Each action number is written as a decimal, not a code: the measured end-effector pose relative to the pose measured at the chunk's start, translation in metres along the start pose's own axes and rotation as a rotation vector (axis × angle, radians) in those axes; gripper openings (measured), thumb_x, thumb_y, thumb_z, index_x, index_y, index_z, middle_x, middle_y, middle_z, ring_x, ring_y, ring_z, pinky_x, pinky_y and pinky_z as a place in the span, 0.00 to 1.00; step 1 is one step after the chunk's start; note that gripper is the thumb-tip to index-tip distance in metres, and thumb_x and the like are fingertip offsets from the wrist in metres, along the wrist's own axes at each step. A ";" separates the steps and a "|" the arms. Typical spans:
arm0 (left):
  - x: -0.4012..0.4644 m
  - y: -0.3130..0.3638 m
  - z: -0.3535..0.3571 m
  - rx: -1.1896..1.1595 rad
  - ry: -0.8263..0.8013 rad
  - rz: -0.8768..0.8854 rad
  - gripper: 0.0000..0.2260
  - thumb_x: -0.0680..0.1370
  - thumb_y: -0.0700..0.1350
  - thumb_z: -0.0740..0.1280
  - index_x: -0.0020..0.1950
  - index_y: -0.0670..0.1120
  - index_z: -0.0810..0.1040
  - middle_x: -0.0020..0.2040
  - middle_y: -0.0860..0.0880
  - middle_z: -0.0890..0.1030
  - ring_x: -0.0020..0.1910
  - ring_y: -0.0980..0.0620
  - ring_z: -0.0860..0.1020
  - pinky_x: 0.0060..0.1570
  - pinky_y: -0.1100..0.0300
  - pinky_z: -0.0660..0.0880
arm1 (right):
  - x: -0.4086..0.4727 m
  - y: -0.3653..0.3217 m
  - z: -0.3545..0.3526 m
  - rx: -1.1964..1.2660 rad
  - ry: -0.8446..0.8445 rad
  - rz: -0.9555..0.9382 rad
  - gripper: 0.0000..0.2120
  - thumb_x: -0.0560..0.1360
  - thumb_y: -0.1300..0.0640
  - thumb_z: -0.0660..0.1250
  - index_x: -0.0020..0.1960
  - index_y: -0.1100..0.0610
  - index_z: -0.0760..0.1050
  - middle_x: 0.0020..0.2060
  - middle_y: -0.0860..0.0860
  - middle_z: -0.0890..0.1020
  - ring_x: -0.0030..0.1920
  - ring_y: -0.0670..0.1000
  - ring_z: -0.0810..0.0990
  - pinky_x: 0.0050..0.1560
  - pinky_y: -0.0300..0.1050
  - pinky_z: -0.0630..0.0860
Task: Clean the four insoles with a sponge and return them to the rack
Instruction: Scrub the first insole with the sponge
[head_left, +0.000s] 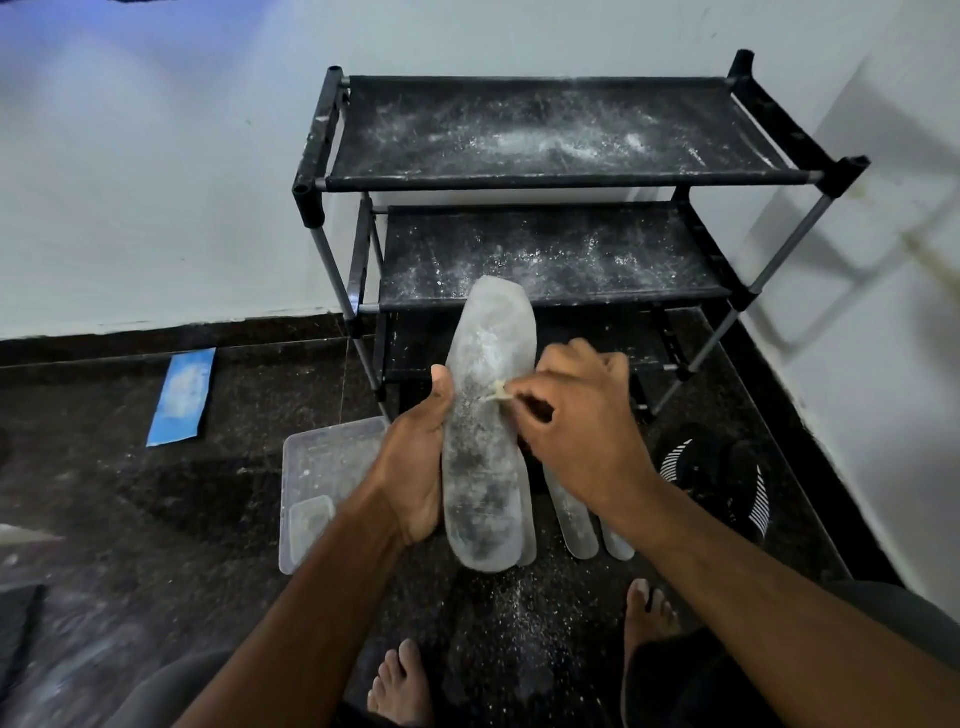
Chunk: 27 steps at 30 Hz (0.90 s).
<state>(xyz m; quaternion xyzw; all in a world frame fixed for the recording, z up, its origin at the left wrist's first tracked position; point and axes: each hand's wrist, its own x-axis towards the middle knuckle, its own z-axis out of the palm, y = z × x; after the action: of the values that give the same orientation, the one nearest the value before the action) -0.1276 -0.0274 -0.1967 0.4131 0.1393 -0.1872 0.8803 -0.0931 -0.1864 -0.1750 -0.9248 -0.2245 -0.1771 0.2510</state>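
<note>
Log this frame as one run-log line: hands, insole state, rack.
left hand: grips dusty insole upright | right hand: pinches sponge against insole | other insoles: on floor | rack: shelves bare, powder-dusted

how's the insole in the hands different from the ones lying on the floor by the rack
The held insole is up off the floor, gripped along its edge by the left hand; the floor insoles lie flat on the dark floor.

The held insole shows its full length; the floor insoles are partly hidden behind the right hand.

The right hand presses a small sponge on the held insole; nothing touches the floor insoles.

Both are pale grey.
</note>
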 end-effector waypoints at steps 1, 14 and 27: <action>0.000 0.001 0.000 -0.024 -0.002 -0.003 0.27 0.87 0.59 0.51 0.70 0.41 0.77 0.57 0.39 0.84 0.51 0.45 0.84 0.48 0.50 0.84 | -0.005 -0.004 0.003 0.039 -0.052 -0.061 0.05 0.71 0.50 0.75 0.46 0.50 0.85 0.38 0.39 0.69 0.44 0.42 0.65 0.47 0.43 0.55; 0.005 0.002 -0.008 -0.006 0.115 -0.019 0.30 0.85 0.63 0.54 0.75 0.41 0.72 0.72 0.36 0.76 0.67 0.40 0.78 0.65 0.42 0.78 | -0.016 -0.012 0.006 0.013 -0.145 -0.192 0.06 0.73 0.51 0.71 0.40 0.51 0.83 0.38 0.40 0.72 0.45 0.43 0.68 0.49 0.48 0.63; 0.004 0.003 -0.006 0.049 0.094 0.002 0.27 0.86 0.61 0.51 0.69 0.43 0.78 0.52 0.42 0.85 0.45 0.47 0.85 0.42 0.52 0.83 | -0.002 0.002 0.000 0.091 -0.064 -0.084 0.02 0.71 0.51 0.75 0.43 0.48 0.85 0.35 0.39 0.72 0.42 0.44 0.67 0.47 0.46 0.59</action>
<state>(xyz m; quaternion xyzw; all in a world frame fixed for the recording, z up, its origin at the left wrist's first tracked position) -0.1236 -0.0219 -0.1996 0.4432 0.1752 -0.1701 0.8625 -0.0938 -0.1887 -0.1761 -0.9074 -0.2788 -0.1472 0.2778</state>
